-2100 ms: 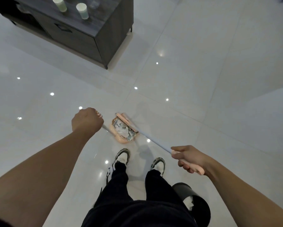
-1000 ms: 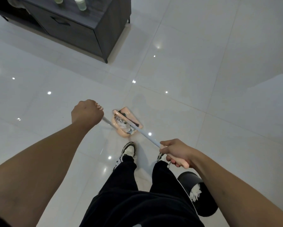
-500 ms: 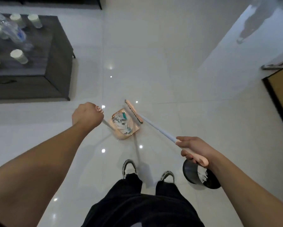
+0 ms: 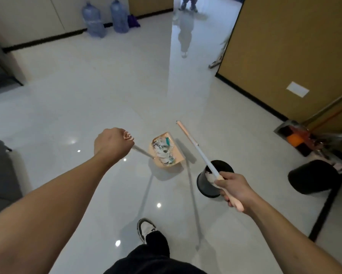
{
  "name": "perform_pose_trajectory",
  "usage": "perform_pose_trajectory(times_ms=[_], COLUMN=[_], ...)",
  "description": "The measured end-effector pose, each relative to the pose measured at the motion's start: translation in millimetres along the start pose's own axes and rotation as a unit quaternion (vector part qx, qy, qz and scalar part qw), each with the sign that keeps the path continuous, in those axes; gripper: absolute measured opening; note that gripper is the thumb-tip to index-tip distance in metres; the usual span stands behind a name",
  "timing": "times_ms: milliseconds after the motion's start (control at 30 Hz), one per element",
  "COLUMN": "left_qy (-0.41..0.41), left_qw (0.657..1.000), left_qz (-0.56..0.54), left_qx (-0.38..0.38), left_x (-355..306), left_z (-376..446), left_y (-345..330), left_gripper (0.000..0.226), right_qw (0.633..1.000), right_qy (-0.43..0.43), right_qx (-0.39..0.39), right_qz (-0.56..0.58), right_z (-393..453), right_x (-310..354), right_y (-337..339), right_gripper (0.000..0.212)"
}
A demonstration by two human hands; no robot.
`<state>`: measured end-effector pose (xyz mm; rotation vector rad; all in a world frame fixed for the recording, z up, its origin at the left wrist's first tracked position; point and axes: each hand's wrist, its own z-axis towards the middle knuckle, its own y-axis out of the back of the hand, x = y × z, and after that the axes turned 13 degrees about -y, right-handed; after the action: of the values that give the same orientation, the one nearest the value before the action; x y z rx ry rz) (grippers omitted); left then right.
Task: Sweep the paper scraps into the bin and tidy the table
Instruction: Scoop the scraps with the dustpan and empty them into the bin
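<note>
1. Your left hand (image 4: 112, 144) is clenched in a fist around the pink grip of the dustpan handle (image 4: 141, 150), knuckles up; the metal shaft runs from under the fist down and to the right to the pan.
2. The peach dustpan (image 4: 163, 150) hangs above the glossy white tile floor (image 4: 98, 91), its shadow on the tiles just below it. Its open mouth faces lower right.
3. The paper scraps (image 4: 164, 151) lie heaped inside the pan: crumpled white pieces with teal and dark print. No scraps show on the floor around it.
4. Your right hand (image 4: 234, 189) is closed around the pink end of the broom handle (image 4: 202, 157). The white shaft runs up and to the left from that hand, crossing in front of the bin's rim. The peach broom head (image 4: 185, 132) sits at the far end, edge-on, just right of the pan and not touching it.
5. The small black bin (image 4: 211, 180) stands upright on the floor, right of the pan and directly beyond your right hand. White crumpled material shows inside it.
6. A larger black bin (image 4: 312, 177) stands well to the right, near the tan wall (image 4: 285, 46), beside a cluster of other cleaning tools (image 4: 300, 139).
7. One sneaker (image 4: 145, 229) and a black trouser leg (image 4: 156, 246) show at bottom centre.
8. Two blue water jugs (image 4: 106, 18) stand against the far wall.
</note>
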<state>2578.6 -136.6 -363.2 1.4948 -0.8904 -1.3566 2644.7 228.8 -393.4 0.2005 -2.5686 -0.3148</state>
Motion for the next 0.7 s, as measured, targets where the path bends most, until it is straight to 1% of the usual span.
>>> perform_pose_trajectory(times_ms=[167, 267, 333, 367, 500, 700], left_qy=[-0.118, -0.189, -0.246, -0.277, -0.386, -0.458], left_qw=[0.992, 0.981, 0.966, 0.956, 0.911, 0.869], left_qz=[0.028, 0.045, 0.074, 0.092, 0.143, 0.186], left_qx=[-0.018, -0.013, -0.014, -0.015, -0.029, -0.015], left_x=[-72, -107, -126, -135, -159, -163], left_z=[-24, -41, -49, -52, -58, -68], left_y=[2, 4, 4, 4, -5, -35], left_gripper=[0.025, 0.025, 0.025, 0.024, 0.02, 0.02], right_qw=[0.992, 0.983, 0.977, 0.973, 0.963, 0.952], right_qy=[-0.01, -0.016, -0.012, -0.008, -0.007, -0.017], right_qx=[-0.042, -0.062, -0.075, -0.082, -0.106, -0.123], right_qz=[0.121, 0.169, 0.2, 0.214, 0.249, 0.28], right_z=[-42, -68, -81, -85, -98, -116], right_x=[-88, -128, -143, -149, -168, -195], right_y=[44, 61, 72, 77, 83, 62], right_gripper=[0.037, 0.03, 0.024, 0.024, 0.037, 0.049])
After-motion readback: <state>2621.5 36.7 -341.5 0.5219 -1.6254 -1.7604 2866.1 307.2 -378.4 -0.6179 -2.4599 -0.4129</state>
